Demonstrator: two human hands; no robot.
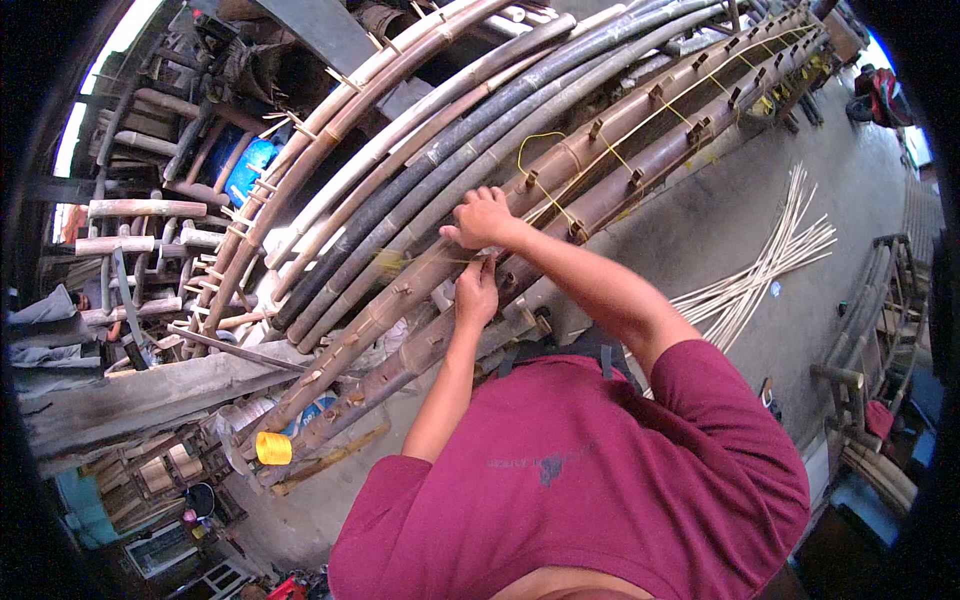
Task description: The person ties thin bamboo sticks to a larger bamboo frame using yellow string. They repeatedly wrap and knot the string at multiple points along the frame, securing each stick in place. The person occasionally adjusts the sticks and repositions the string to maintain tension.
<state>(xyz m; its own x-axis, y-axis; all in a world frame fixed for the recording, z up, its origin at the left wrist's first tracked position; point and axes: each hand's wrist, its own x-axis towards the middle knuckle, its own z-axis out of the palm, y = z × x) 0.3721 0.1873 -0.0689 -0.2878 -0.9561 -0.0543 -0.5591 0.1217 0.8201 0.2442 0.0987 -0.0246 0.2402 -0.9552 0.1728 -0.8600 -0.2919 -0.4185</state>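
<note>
Two long brown bamboo poles run side by side in front of me, the far pole [560, 160] and the near pole [610, 200], with short pegs along both. Thin yellow cord [620, 153] crosses between them farther up. My left hand [476, 293] is at the near pole, fingers pinched where a thin stretch of yellow cord reaches the fingertips. Just above it, my right hand [482, 218] is curled over the far pole, thumb toward the left. What lies inside its fingers is hidden. A blurred yellow patch [388, 261] shows left of the hands.
A yellow cord spool [273, 448] sits by the poles' lower left end. Several curved bamboo poles [400, 200] lie beyond. Thin pale sticks [770, 260] are heaped on the floor at the right. Stacked bamboo pieces [140, 225] and a blue bundle [252, 168] stand at the left.
</note>
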